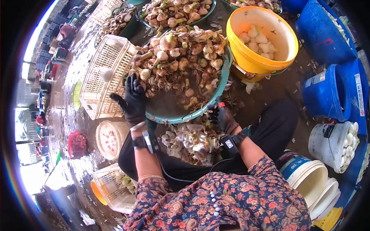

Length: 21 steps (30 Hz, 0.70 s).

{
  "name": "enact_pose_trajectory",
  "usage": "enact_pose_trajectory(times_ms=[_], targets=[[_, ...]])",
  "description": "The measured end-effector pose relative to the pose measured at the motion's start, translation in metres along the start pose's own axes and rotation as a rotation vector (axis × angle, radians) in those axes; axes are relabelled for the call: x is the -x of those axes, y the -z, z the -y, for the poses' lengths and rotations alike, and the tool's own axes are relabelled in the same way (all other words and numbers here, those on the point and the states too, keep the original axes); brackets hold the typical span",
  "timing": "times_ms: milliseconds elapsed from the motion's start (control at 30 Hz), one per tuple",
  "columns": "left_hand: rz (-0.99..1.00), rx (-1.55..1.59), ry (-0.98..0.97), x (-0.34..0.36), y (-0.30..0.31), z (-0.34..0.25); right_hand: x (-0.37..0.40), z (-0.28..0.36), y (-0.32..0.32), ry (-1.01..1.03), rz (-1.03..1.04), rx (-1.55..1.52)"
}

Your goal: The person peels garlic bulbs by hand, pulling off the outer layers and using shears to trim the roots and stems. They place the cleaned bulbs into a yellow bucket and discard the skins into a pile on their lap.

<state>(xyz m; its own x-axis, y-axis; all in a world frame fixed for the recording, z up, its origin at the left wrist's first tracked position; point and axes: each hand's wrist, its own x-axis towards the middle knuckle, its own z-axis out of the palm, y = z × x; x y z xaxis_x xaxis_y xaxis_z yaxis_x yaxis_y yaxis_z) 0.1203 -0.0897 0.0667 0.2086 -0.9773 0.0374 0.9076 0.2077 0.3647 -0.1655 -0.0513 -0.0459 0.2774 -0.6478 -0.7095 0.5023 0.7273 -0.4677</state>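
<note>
- Your floral top (246,192) lay nearest, behind both hands.
- Husks (189,142) lay between your wrists.
- Your right hand (224,117) curled near the basin (175,120); its hold was unclear.
- Your left hand (135,96) spread wide beside the heaped, unpeeled garlic (183,63).
- Beyond your right hand, peeled bulbs (262,44) partly filled the yellow bucket (246,57).

Garlic heads (185,63) are lying heaped in a basin (173,120) before the person, and scraps (192,142) are lying between the basin and the lap. A crate (102,86) is standing left of the basin, and a bucket (246,57) holding peeled bulbs (256,44) is standing right. Farther right, a second bucket (322,94) is sitting beyond a filled third bucket (322,142).
</note>
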Motion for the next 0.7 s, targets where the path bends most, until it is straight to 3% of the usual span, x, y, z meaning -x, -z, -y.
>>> enact_pose_trajectory(times_ms=[67,133,200,267,300,367,400,467,533,600,700], targets=[[0.143,-1.247,-0.007,-0.023,0.016,0.010,-0.006,-0.001,-0.005,-0.016,-0.027,0.016],[0.202,-1.418,0.158,-0.034,0.064,0.048,-0.005,0.001,-0.008,-0.057,-0.022,0.087],[-0.174,-1.823,0.779,-0.039,0.080,0.104,-0.005,0.000,-0.007,-0.015,-0.049,0.094],[-0.078,-2.230,0.803,-0.037,0.107,0.143,-0.004,0.005,-0.006,0.003,-0.116,0.160],[-0.070,-2.222,0.801,-0.035,0.123,0.157,-0.002,0.008,-0.008,0.017,-0.148,0.165],[-0.168,-2.033,0.443,-0.028,0.146,0.175,-0.007,0.008,-0.004,0.053,-0.161,0.214],[-0.165,-2.028,0.449,-0.024,0.144,0.174,-0.008,0.007,-0.002,0.079,-0.168,0.263],[0.141,-1.920,0.411,-0.013,0.121,0.160,-0.016,0.002,0.004,0.181,-0.236,0.285],[0.183,-1.729,0.462,0.003,0.075,0.140,-0.043,-0.018,0.022,0.694,-0.233,0.621],[0.276,-1.711,0.505,0.018,0.033,0.120,-0.025,-0.011,0.009,0.705,-0.227,0.650],[0.388,-1.807,0.490,0.046,0.012,0.109,-0.023,-0.018,0.002,0.960,-0.208,0.819]])
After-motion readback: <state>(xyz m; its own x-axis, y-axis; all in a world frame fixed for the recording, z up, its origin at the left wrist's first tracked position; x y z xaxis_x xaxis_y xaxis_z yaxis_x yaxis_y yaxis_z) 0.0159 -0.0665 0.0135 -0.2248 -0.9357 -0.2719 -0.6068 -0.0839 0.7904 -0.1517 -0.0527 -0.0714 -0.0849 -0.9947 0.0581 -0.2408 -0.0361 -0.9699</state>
